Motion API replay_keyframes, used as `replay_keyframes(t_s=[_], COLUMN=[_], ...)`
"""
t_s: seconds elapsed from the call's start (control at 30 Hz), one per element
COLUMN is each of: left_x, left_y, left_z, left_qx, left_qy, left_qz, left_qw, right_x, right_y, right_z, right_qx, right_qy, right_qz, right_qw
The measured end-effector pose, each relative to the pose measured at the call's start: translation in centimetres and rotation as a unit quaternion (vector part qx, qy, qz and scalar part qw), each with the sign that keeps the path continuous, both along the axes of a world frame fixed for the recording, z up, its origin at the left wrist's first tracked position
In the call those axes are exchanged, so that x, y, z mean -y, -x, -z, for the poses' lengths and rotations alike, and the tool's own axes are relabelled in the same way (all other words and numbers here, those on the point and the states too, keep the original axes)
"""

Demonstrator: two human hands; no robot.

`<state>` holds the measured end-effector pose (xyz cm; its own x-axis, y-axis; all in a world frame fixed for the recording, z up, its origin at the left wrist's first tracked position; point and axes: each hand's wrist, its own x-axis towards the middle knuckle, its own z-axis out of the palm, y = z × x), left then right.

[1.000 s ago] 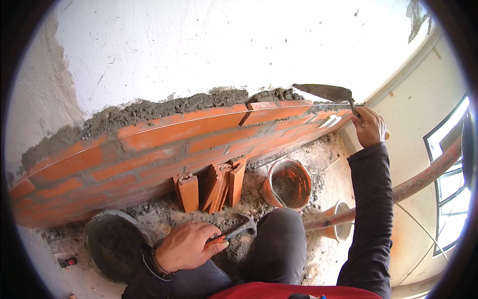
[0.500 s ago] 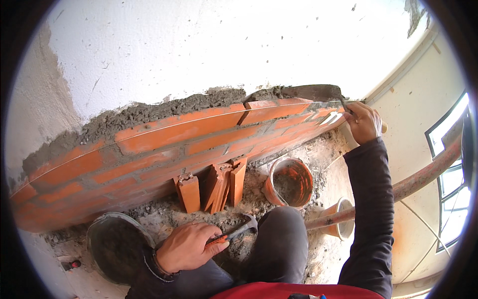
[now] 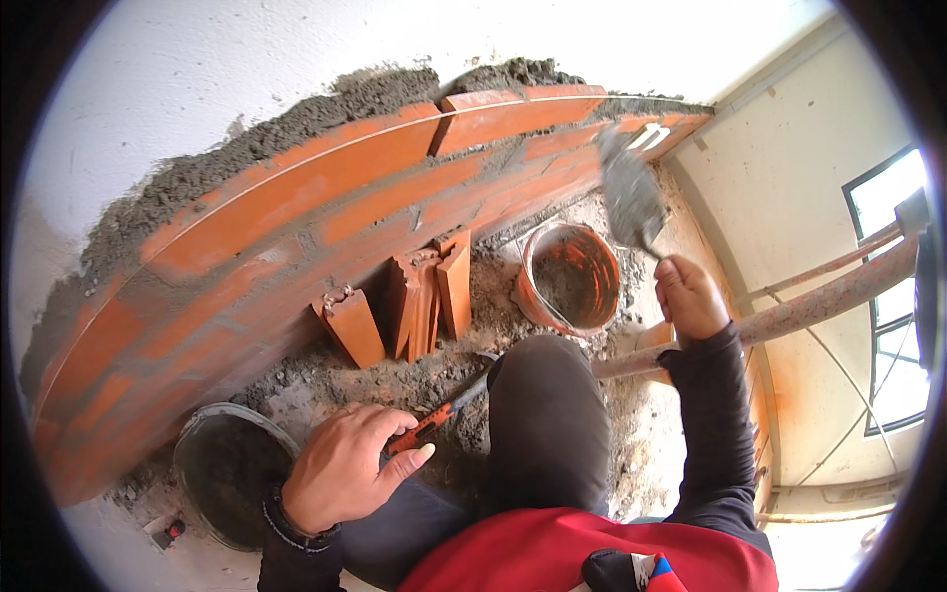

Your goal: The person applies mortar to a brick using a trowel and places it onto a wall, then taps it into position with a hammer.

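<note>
My right hand (image 3: pixel 693 299) is closed round the handle of a trowel (image 3: pixel 631 192), its blade smeared with grey mortar and raised between the brick wall (image 3: pixel 296 212) and the orange bucket (image 3: pixel 614 281). Low in front of me, my left hand (image 3: pixel 345 466) loosely holds a hammer (image 3: pixel 434 424) by its orange and black handle; my knee partly hides the hammer's head. Wet mortar (image 3: pixel 380 94) lies along the wall's top behind the upper bricks. A top brick (image 3: pixel 518 116) sits with a narrow gap to the one on its left. A thin string runs along the upper course.
Several hollow orange bricks (image 3: pixel 355 331) stand on the rubble-strewn floor against the wall. A dark bucket (image 3: pixel 185 444) is at lower left. A thick mortar-stained pole (image 3: pixel 838 291) slants across the right side, near a window (image 3: pixel 893 306) and partly over a pale bucket (image 3: pixel 636 340).
My right hand has brought the trowel down and toward me, off the wall's top at the right end. The left hand still has the hammer, with its grip looser. My view has shifted.
</note>
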<state>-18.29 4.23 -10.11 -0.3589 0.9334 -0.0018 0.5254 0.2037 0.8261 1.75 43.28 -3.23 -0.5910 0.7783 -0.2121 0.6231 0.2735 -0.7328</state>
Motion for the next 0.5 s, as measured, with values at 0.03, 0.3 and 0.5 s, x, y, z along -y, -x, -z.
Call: replay_keyframes(t_s=[0.03,0.3,0.5], left_x=[0.0,-0.1,0.1], left_y=[0.0,0.0,0.2], left_z=[-0.1,-0.1,0.0], left_qx=[-0.002,-0.007,-0.002], left_qy=[0.006,0.013,0.01], left_qz=[0.005,0.019,-0.001], left_qw=[1.0,1.0,1.0], right_x=[-0.9,-4.6,-3.8], right_y=[-0.9,4.3,5.0], right_z=[1.6,8.8,12.5], right_qx=[0.088,0.589,0.622], right_qy=[-0.132,-0.326,-0.315], right_qz=[-0.038,-0.196,-0.226], right_qw=[0.987,0.713,0.68])
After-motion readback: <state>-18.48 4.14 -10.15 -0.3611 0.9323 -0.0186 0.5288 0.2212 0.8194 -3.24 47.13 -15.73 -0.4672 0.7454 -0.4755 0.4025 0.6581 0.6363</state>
